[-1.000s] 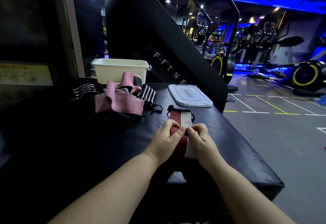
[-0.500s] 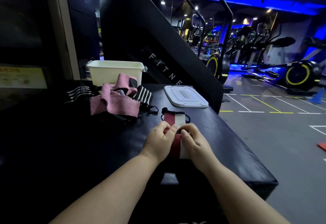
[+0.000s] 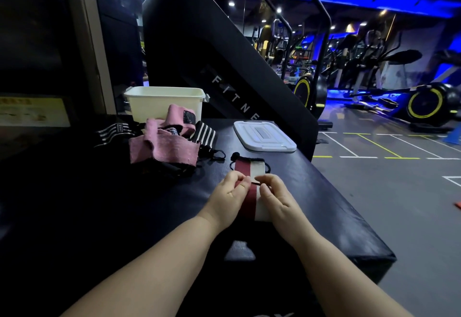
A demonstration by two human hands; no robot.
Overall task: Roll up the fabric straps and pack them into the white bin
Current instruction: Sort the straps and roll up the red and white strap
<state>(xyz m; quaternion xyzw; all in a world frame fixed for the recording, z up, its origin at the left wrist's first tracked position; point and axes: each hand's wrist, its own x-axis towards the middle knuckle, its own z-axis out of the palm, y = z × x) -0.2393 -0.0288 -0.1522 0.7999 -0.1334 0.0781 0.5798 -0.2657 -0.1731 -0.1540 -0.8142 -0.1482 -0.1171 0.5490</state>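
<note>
A red and white fabric strap (image 3: 250, 169) lies flat on the black padded bench (image 3: 311, 192), its black loop at the far end. My left hand (image 3: 229, 195) pinches the strap's red side with curled fingers. My right hand (image 3: 275, 198) pinches the white side beside it. A heap of pink straps (image 3: 164, 144) and black-and-white striped straps (image 3: 205, 134) sits farther back on the left. Behind the heap stands the white bin (image 3: 164, 102), open at the top.
The bin's white lid (image 3: 264, 137) lies flat on the bench to the right of the heap. A black slanted machine panel (image 3: 212, 67) rises behind the bench. The bench edge drops to the gym floor (image 3: 399, 192) on the right.
The view has shifted slightly. Both hands stay on the strap's middle, their fingertips now meeting a little farther along it.
</note>
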